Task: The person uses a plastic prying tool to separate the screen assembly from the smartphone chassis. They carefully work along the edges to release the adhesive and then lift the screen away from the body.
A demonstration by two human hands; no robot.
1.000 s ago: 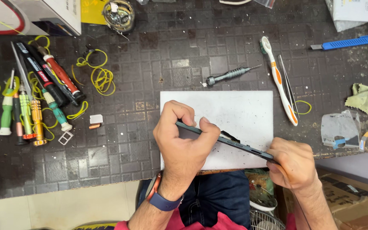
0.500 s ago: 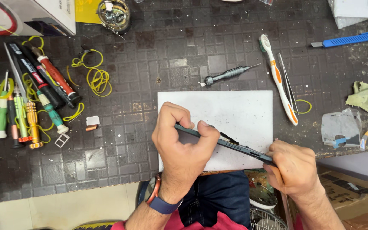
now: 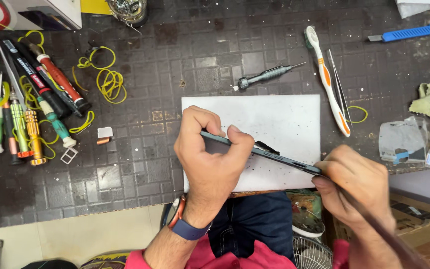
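A dark tiled workbench [image 3: 140, 169] carries a white mat [image 3: 284, 119] under both hands. Left hand [image 3: 210, 159] and right hand [image 3: 357, 187] each pinch the edge-on dark phone [image 3: 274, 155] between them.

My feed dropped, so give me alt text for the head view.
Left hand and right hand hold a thin dark phone edge-up over a white mat on a dark tiled workbench. Screwdrivers lie left; a toothbrush and blue utility knife right.
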